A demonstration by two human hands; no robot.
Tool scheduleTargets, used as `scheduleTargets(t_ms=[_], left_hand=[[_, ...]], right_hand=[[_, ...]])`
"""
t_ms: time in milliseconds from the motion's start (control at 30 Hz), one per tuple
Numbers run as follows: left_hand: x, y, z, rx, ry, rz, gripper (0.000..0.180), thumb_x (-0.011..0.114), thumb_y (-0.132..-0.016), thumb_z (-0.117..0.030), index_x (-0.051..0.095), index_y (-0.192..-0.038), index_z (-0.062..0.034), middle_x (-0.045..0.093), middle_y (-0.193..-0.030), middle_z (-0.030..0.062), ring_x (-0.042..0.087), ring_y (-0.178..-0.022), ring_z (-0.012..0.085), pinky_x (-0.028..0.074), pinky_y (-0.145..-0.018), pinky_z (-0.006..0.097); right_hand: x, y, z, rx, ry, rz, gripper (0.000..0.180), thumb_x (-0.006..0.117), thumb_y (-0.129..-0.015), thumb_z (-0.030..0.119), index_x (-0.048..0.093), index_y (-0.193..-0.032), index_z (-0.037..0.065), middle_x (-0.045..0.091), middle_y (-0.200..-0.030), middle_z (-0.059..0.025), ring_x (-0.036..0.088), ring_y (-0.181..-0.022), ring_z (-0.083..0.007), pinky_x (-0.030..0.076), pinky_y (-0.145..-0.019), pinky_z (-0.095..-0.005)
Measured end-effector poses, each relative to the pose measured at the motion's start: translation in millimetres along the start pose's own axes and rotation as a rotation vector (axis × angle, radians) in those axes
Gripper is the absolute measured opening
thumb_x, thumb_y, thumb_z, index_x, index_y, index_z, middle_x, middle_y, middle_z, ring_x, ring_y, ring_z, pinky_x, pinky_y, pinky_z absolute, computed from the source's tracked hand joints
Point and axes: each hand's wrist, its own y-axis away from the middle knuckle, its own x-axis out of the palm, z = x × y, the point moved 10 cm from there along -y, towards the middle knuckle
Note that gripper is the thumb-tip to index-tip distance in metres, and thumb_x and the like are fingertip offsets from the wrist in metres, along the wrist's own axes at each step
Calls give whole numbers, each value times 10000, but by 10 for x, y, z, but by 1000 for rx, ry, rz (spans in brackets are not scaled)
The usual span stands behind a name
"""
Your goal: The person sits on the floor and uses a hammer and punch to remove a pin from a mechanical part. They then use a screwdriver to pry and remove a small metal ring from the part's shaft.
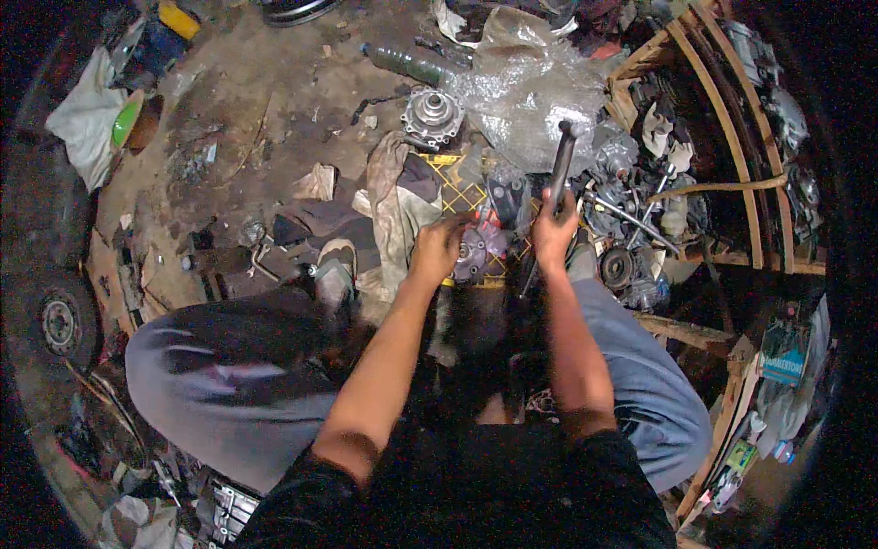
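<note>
— What's around you, biggest thing first?

— The dirt floor [274,101] takes up most of it, littered with rags and scraps. To my right stands a wooden rack [732,137] crammed with metal parts, and beyond my hands lies a crumpled clear plastic sheet [530,91]. A yellow crate [462,192] sits between my knees, with a round metal hub [433,116] on the ground just past it.

— And what are you working on?

— A small round metal part [476,254], resting on the crate right in front of me. My left hand [439,247] is closed over its near side, fingers wrapped on it to steady it. My right hand [553,229] is clenched tight around the handle of a hammer [560,169], which points up and away from me with its head raised above the part.

— So which step is this?

— I judge it's the striking stage: part braced, hammer lifted. Something reddish shows beside the part, but I can't tell what it is.

— What does the next move need?

— A blow aimed squarely at the part, clear of my left fingers, with the crate kept from rocking
</note>
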Motion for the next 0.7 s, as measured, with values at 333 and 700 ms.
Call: scheduleTargets(t_ms=[333, 700], left_hand=[[-153, 7, -137, 209, -29, -44, 143, 713, -903, -110, 746, -970, 12, 733, -910, 216, 720, -822, 383, 558, -729, 419], [-137, -104, -302, 225, -78, 20, 217, 755, -876, -131, 750, -1053, -5, 731, -902, 233, 735, -827, 364, 570, -735, 377]], right_hand=[[-862, -919, 2665, -91, -286, 169, 361, 656, -968, 308, 694, -945, -49, 663, -716, -123, 625, -693, -220, 491, -690, -379], [-1348, -279, 2655, -146, -29, 634, 152, 588, -968, 145, 710, -969, 54, 705, -744, -100, 705, -736, -303, 518, -810, -449]])
